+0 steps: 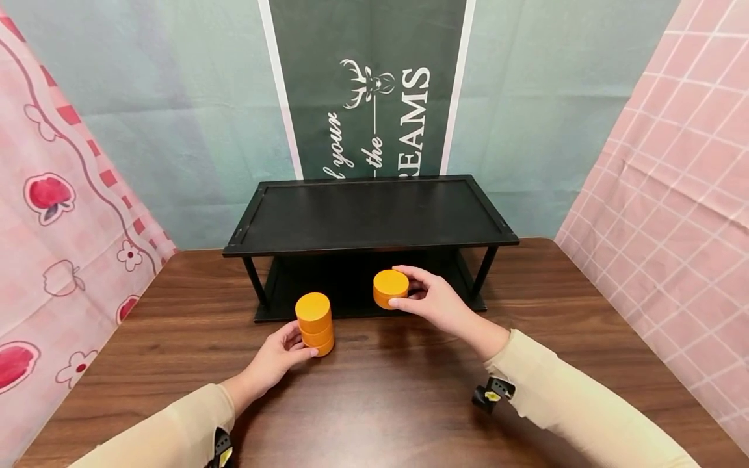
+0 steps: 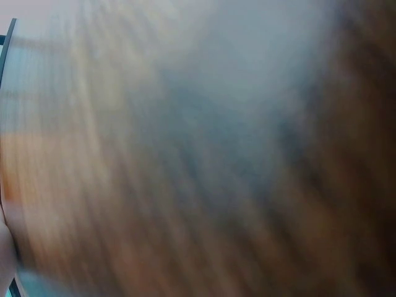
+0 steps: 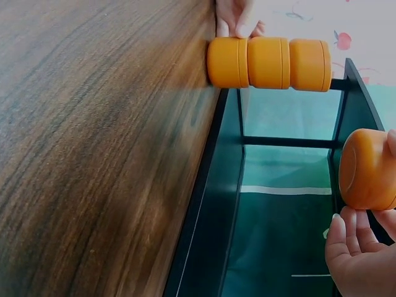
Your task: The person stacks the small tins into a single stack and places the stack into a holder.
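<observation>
Currently, the left grip (image 1: 275,361) is partly closed, thumb and fingers curled about the lower part of a stack of three orange containers (image 1: 315,325) standing upright on the bench (image 1: 374,403). Meanwhile, the right grip (image 1: 435,304), parted just to its width, pinches a single orange container (image 1: 390,286) raised near the front of the black two-tier rack (image 1: 374,214).

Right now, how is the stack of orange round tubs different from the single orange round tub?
The stack of orange round tubs is three tubs tall; the single orange round tub is only one. The stack stands on the brown wood-grain table, while the single tub is up in the air. The left hand holds the stack near its bottom; the right hand grips the single tub. Both are orange and round.
</observation>
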Motion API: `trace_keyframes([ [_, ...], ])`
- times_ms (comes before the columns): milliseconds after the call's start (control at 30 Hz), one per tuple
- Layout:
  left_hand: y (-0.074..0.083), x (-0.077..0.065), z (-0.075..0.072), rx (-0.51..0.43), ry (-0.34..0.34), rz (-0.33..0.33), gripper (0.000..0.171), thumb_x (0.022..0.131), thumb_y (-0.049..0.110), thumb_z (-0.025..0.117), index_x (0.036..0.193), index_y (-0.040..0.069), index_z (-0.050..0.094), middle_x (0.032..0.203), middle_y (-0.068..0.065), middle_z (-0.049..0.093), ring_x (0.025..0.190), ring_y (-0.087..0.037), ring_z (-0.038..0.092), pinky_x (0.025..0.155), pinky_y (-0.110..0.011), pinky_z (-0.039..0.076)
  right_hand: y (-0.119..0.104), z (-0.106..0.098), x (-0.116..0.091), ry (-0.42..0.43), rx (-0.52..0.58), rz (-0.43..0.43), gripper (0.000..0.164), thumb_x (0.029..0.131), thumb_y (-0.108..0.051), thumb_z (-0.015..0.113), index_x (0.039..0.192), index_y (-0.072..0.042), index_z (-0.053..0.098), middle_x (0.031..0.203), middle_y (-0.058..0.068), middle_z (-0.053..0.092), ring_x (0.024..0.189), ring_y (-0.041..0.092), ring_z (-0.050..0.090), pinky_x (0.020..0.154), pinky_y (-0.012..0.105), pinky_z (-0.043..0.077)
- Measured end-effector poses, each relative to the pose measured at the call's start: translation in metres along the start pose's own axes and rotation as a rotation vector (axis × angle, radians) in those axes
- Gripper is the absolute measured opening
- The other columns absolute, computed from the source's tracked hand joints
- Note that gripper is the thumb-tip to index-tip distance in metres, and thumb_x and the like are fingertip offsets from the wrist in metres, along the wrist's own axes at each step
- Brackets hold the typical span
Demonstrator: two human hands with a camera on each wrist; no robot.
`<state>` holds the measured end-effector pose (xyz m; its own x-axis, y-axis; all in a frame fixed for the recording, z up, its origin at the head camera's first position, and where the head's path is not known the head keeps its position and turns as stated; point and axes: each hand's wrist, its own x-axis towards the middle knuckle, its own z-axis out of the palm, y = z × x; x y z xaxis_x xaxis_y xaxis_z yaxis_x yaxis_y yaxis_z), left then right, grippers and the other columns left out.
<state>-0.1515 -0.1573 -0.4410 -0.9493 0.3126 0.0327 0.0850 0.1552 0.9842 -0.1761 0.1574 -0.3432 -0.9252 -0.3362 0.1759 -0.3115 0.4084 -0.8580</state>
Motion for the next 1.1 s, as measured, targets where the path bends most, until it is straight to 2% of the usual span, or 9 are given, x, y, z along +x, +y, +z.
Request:
trace_keyframes([
  [133, 0.000, -0.002, -0.002, -0.002, 0.006, -0.019, 0.060, 0.080, 0.006, 0.072, 0.130, -0.007, 0.042, 0.126, -0.023, 0.051, 0.116, -0.033, 0.050, 0.094, -0.030, 0.044, -0.003, 0.003, 0.001, -0.004, 0.004, 0.004, 0.059, 0.079, -0.021, 0.076, 0.131, -0.008, 0.051, 0.112, 0.009, 0.059, 0.092, 0.020, 0.057, 0.080, 0.029, 0.051],
  [200, 0.000, -0.002, -0.001, -0.007, 0.004, -0.026, 0.061, 0.080, 0.006, 0.073, 0.131, -0.007, 0.042, 0.127, -0.023, 0.050, 0.116, -0.033, 0.050, 0.095, -0.030, 0.044, -0.011, 0.004, 0.000, -0.005, 0.006, 0.008, 0.058, 0.079, -0.017, 0.076, 0.131, -0.005, 0.051, 0.112, 0.011, 0.059, 0.092, 0.021, 0.057, 0.079, 0.029, 0.051],
  [367, 0.003, 0.000, -0.001, -0.006, 0.001, -0.011, 0.060, 0.081, 0.005, 0.072, 0.131, -0.008, 0.041, 0.127, -0.024, 0.050, 0.116, -0.034, 0.050, 0.095, -0.029, 0.044, -0.013, 0.004, 0.004, 0.001, 0.009, 0.004, 0.059, 0.079, -0.012, 0.076, 0.131, -0.005, 0.051, 0.111, 0.012, 0.060, 0.092, 0.022, 0.057, 0.080, 0.032, 0.051],
  [500, 0.004, 0.000, 0.000, -0.001, -0.005, 0.000, 0.060, 0.082, 0.005, 0.071, 0.131, -0.009, 0.040, 0.127, -0.024, 0.050, 0.116, -0.033, 0.050, 0.094, -0.027, 0.044, -0.008, 0.005, 0.008, -0.004, 0.019, -0.013, 0.059, 0.078, -0.018, 0.077, 0.130, -0.009, 0.052, 0.109, 0.009, 0.061, 0.091, 0.021, 0.058, 0.080, 0.033, 0.051],
  [867, 0.002, -0.001, 0.000, -0.017, -0.007, 0.005, 0.060, 0.082, 0.003, 0.070, 0.131, -0.010, 0.040, 0.128, -0.026, 0.049, 0.117, -0.034, 0.049, 0.095, -0.029, 0.044, -0.011, 0.008, 0.011, -0.013, 0.040, -0.004, 0.059, 0.078, -0.019, 0.077, 0.131, -0.010, 0.052, 0.109, 0.008, 0.061, 0.091, 0.020, 0.058, 0.078, 0.030, 0.051],
  [1100, 0.003, -0.001, 0.001, -0.020, -0.003, 0.012, 0.059, 0.081, 0.001, 0.070, 0.130, -0.011, 0.040, 0.126, -0.026, 0.049, 0.117, -0.034, 0.048, 0.094, -0.027, 0.044, -0.013, 0.012, 0.015, -0.018, 0.053, -0.019, 0.060, 0.078, -0.018, 0.076, 0.132, -0.009, 0.051, 0.110, 0.008, 0.060, 0.092, 0.020, 0.058, 0.079, 0.031, 0.051],
])
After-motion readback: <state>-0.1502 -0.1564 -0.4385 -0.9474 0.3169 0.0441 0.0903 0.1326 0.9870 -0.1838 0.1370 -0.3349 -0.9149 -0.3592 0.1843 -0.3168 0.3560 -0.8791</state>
